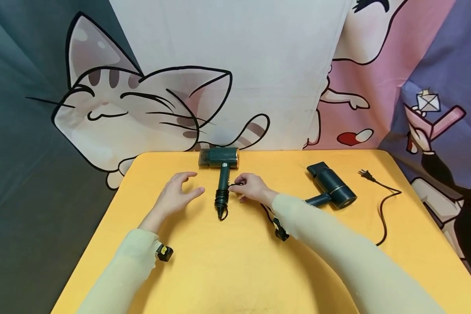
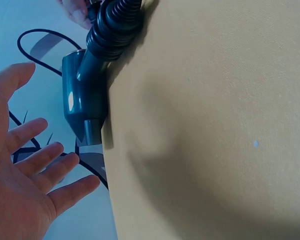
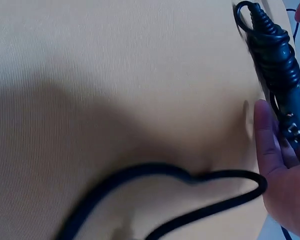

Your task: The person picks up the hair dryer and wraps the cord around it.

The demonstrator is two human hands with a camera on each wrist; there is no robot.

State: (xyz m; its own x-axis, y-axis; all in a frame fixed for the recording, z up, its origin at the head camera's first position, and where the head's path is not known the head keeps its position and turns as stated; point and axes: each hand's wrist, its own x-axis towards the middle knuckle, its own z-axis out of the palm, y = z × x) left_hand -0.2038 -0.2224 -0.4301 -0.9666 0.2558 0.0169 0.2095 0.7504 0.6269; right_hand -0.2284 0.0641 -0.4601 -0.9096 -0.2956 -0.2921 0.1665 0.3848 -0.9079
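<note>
A dark green hair dryer (image 1: pixel 219 158) lies near the table's back edge, nozzle to the left, handle towards me. Its black cord (image 1: pixel 221 198) is wound in several turns around the lower handle. My right hand (image 1: pixel 255 187) is at the handle's right side, pinching the plug (image 3: pixel 293 131) at the cord's end between thumb and fingers. Left of the handle, my left hand (image 1: pixel 174 194) is held above the table with fingers spread, touching nothing. In the left wrist view, the dryer's body (image 2: pixel 82 95) lies beyond those fingers.
A second dark hair dryer (image 1: pixel 333 185) lies to the right, its handle partly behind my right sleeve. Its loose-looking black cord (image 1: pixel 382 209) ends in a two-prong plug (image 1: pixel 366 175). Another dark cord (image 3: pixel 140 172) loops near my right wrist. The yellow table (image 1: pixel 227 270) meets a printed cloth backdrop.
</note>
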